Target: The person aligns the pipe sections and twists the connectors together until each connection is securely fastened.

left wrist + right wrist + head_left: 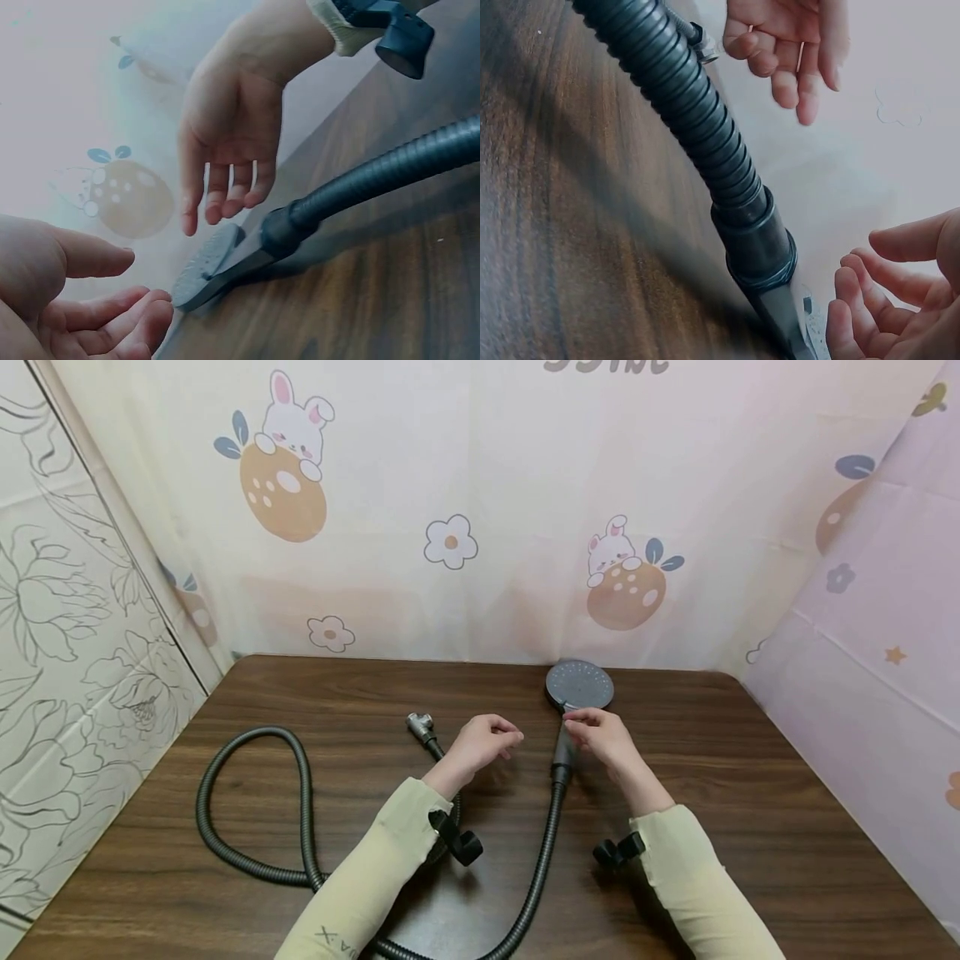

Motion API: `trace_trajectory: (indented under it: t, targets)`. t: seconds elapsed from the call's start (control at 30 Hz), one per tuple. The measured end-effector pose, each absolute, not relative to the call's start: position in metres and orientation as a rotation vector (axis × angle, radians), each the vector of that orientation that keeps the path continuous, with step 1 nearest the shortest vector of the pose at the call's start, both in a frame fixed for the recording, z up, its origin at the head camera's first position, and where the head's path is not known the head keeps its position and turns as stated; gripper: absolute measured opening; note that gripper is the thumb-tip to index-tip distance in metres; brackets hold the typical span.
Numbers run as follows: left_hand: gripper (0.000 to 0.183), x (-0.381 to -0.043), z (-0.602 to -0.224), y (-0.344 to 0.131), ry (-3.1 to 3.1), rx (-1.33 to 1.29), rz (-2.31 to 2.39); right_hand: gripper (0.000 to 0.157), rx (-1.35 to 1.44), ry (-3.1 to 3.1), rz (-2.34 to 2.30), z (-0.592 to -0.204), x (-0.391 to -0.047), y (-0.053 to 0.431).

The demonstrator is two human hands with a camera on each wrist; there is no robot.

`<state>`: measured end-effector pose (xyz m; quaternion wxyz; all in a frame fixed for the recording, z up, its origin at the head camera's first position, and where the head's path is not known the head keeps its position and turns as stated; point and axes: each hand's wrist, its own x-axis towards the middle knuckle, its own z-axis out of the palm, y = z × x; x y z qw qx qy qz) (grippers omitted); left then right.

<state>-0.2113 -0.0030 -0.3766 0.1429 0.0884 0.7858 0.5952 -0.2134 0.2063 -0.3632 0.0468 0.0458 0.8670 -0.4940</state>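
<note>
A grey handheld shower head lies near the table's back edge, spray face up. Its handle runs into a dark ribbed hose. My right hand hovers just right of and above the handle, fingers relaxed; the left wrist view shows a gap between that hand and the shower head. My left hand hangs in the air left of the handle, fingers loosely bent and holding nothing. Behind the left hand lies the hose's metal end fitting. My left forearm hides part of the hose.
The hose loops over the left side of the brown wooden table. A printed cloth hangs along the back, with patterned panels at both sides. Black devices are strapped to both wrists.
</note>
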Motion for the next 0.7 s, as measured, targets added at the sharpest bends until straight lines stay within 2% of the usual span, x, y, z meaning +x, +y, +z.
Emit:
trace_trajectory:
  t: [0.7]
  targets:
    - [0.018,-0.230,-0.354,-0.038,2.397,0.215,1.751,0.031,-0.021,2.949,-1.184,-0.348,-0.214,0.204]
